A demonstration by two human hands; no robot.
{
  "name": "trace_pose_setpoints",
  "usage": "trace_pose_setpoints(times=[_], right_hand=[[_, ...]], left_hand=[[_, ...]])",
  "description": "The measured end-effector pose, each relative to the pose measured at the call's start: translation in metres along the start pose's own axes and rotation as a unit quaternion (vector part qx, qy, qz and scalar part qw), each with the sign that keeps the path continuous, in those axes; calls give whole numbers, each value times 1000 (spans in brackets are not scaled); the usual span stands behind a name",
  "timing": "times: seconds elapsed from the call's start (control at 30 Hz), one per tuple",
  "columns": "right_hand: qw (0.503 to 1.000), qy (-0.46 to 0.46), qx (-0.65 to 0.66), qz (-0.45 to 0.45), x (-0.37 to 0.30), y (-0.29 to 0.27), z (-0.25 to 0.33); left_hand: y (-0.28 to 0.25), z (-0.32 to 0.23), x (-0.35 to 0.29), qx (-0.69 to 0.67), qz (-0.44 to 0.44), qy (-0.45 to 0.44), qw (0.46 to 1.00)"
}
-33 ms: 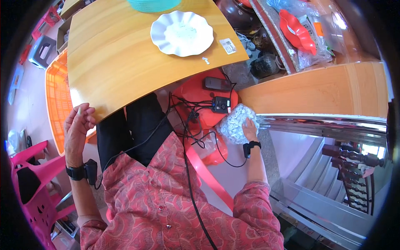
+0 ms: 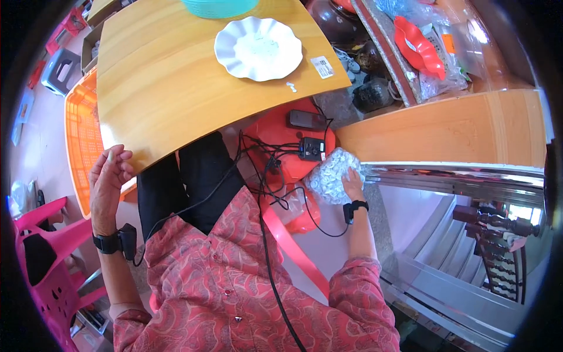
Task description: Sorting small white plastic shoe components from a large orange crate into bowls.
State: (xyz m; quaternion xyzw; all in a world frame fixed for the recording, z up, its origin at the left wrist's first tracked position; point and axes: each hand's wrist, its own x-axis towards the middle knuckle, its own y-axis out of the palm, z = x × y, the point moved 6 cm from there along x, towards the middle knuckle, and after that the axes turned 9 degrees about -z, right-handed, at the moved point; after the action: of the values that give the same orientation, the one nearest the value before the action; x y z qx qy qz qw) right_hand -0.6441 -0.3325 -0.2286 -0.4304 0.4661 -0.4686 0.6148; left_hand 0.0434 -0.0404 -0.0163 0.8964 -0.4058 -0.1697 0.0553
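"Talk me through your feed, biggest first."

"From my station, the wooden table (image 2: 164, 76) dominates. An orange plastic crate (image 2: 79, 126) stands just beyond its left edge, and a red plastic stool (image 2: 275, 120) sits below its near edge, toward the right."

"And on top?"

"I see a teal basket (image 2: 220, 8) at the far side, partly cut off. Nearer, toward the right edge, lies a white scalloped plate (image 2: 230, 50) with whitish bits in its middle."

"Where's the bag?"

"The clear bag of small white pieces (image 2: 327, 175) is at the stool's right edge; I can't tell what supports it. The right hand (image 2: 353, 186) lies on it, fingertips partly lost among the pieces, so I can't say whether they grip."

"The other one?"

"I have the left hand (image 2: 109, 170) raised at the table's near-left corner, fingers curled toward the thumb. Whether something is pinched there, I can't tell."

"Anything smaller?"

"A black handset (image 2: 307, 119) and a cabled black box (image 2: 312, 149) near the stool's right edge, a printed label (image 2: 322, 67) by the table's near-right corner, and white specks (image 2: 291, 87) between plate and near edge."
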Motion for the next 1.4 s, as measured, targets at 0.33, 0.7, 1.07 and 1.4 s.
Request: trace_pose_setpoints(times=[0.33,0.7,1.07,1.4], right_hand=[[941,58,321,-95,-41,-94,50],[834,-129,514,152,-101,-232,389],[805,-226,460,299,-132,-210,560],[766,-152,563,269,-87,-222,623]], left_hand=[[-112,-16,-4,-242,-108,34,964],[-153,30,-23,-395,-170,-42,902],[-236,191,-38,-470,-384,-146,781],[-219,220,-42,-424,-388,-246,780]])
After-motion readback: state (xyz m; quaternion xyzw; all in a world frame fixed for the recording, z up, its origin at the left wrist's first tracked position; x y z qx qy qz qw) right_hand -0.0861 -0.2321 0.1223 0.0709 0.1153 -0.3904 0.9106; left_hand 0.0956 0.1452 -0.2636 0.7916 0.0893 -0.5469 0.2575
